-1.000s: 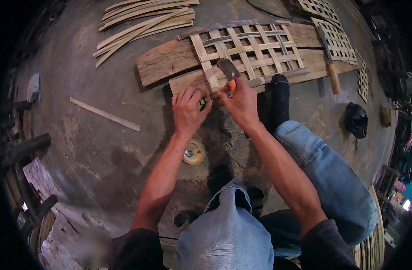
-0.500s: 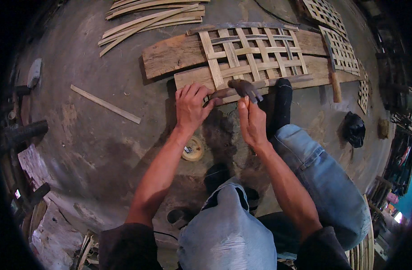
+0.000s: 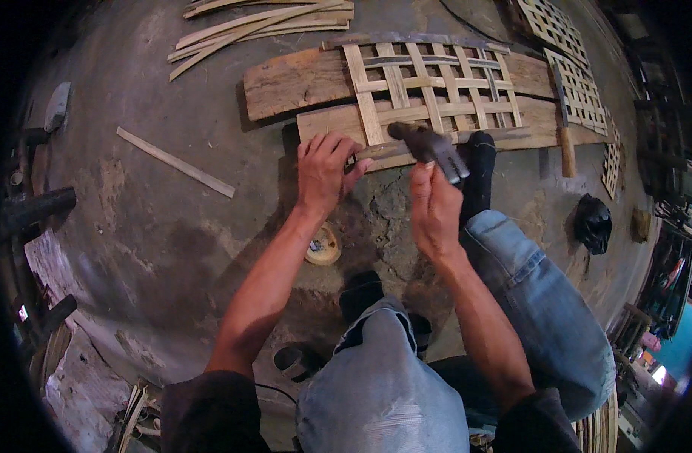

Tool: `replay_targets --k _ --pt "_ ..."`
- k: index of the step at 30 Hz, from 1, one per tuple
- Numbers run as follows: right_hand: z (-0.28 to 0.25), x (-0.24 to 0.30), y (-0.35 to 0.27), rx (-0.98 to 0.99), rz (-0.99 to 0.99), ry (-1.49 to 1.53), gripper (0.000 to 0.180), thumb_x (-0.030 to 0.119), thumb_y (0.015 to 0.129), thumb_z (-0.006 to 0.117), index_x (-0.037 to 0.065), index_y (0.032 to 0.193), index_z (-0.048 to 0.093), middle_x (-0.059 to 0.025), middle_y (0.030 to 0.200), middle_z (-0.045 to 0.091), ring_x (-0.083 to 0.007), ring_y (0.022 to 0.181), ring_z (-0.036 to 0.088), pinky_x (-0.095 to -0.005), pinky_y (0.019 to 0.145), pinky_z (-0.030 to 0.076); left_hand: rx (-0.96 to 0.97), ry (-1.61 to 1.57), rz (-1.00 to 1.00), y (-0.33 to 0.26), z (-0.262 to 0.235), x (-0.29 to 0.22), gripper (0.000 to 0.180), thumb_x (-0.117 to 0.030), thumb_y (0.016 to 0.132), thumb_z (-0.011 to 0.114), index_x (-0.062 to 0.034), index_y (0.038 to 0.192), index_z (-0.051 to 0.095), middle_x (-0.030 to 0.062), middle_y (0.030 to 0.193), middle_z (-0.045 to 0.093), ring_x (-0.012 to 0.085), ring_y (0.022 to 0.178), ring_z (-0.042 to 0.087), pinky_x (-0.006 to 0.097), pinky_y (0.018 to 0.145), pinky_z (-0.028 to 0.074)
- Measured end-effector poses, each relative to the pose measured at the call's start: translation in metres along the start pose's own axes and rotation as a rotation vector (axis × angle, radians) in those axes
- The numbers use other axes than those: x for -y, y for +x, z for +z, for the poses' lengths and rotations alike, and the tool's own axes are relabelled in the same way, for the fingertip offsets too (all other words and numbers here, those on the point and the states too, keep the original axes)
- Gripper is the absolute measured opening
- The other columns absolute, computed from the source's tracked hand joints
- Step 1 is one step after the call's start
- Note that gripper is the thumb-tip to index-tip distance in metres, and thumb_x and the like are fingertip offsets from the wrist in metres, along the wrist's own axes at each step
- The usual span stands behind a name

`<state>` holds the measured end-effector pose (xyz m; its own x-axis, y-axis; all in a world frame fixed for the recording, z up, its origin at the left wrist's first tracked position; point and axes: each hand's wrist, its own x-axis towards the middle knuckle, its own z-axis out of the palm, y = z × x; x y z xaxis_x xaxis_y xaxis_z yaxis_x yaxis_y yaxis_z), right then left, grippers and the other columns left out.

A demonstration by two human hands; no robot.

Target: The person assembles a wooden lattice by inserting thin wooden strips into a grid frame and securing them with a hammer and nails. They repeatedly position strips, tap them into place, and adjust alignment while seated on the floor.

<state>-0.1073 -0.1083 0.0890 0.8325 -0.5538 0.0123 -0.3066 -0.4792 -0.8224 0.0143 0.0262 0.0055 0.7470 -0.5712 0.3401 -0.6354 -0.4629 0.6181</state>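
Note:
A panel of woven flat bamboo strips lies across two thick wooden boards, with a dark narrow strip along its near edge. My left hand is closed around the left end of that strip, at the near board's corner; its fingertips are partly hidden. My right hand grips a hammer, with its dark metal head over the strip's left part. The hammer's handle is mostly hidden by my fist. My dark-covered right foot rests against the near edge of the panel.
A loose flat strip lies on the floor at left. More strips are piled at the far left. A round shallow container sits beneath my left forearm. At right are a wooden-handled blade, finished lattice panels and a black plastic bag.
The hammer has moved slightly right and its head has turned, with my right hand drawn a little nearer. My left hand stays at the strip's end. The whole view has shifted slightly.

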Motion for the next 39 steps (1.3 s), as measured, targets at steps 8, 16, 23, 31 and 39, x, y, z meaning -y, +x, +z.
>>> replay_targets --k 8,16,23,31,39 --pt "-0.01 0.027 0.004 0.011 0.001 -0.008 0.034 0.029 0.108 0.044 0.0 0.1 0.059 -0.0116 0.069 0.052 -0.0178 0.06 0.048 -0.0361 0.057 0.043 -0.011 0.026 0.011 -0.005 -0.001 0.003 0.023 -0.029 0.079 0.079 -0.0136 0.092 0.067 0.0017 0.092 0.062 0.0241 0.093 0.06 0.04 0.084 0.041" --pt "0.003 -0.002 -0.001 0.092 0.019 -0.223 0.032 0.027 0.107 0.045 -0.001 0.096 0.057 -0.0219 0.068 0.058 -0.0438 0.063 0.059 -0.0492 0.058 0.045 -0.016 0.012 0.009 0.0 0.005 -0.001 0.024 -0.029 0.078 0.079 -0.0142 0.094 0.068 0.0018 0.094 0.063 0.0243 0.094 0.06 0.039 0.086 0.041" --pt "0.002 -0.005 0.001 0.041 0.01 -0.16 0.039 0.034 0.107 0.043 -0.002 0.102 0.057 -0.0249 0.073 0.057 -0.0396 0.063 0.054 -0.0461 0.06 0.045 -0.007 0.003 0.02 0.002 0.007 -0.001 0.026 -0.029 0.076 0.08 -0.0137 0.093 0.067 0.0017 0.094 0.062 0.0245 0.094 0.06 0.04 0.086 0.041" --pt "-0.023 0.048 0.013 -0.029 -0.041 -0.135 0.026 0.022 0.105 0.049 -0.001 0.102 0.06 -0.0221 0.071 0.058 -0.0417 0.063 0.06 -0.0435 0.057 0.046 -0.027 0.039 0.002 -0.004 0.006 0.005 0.028 -0.032 0.076 0.081 -0.0135 0.091 0.066 0.0014 0.093 0.062 0.0249 0.092 0.06 0.041 0.085 0.041" --pt "0.011 -0.01 0.001 0.21 0.013 -0.406 0.035 0.024 0.103 0.052 -0.008 0.111 0.061 -0.0271 0.08 0.066 -0.0484 0.076 0.064 -0.05 0.063 0.052 -0.053 0.003 0.035 0.0 0.008 0.002 0.025 -0.029 0.077 0.08 -0.0139 0.092 0.066 0.0013 0.092 0.062 0.0244 0.091 0.061 0.039 0.083 0.042"
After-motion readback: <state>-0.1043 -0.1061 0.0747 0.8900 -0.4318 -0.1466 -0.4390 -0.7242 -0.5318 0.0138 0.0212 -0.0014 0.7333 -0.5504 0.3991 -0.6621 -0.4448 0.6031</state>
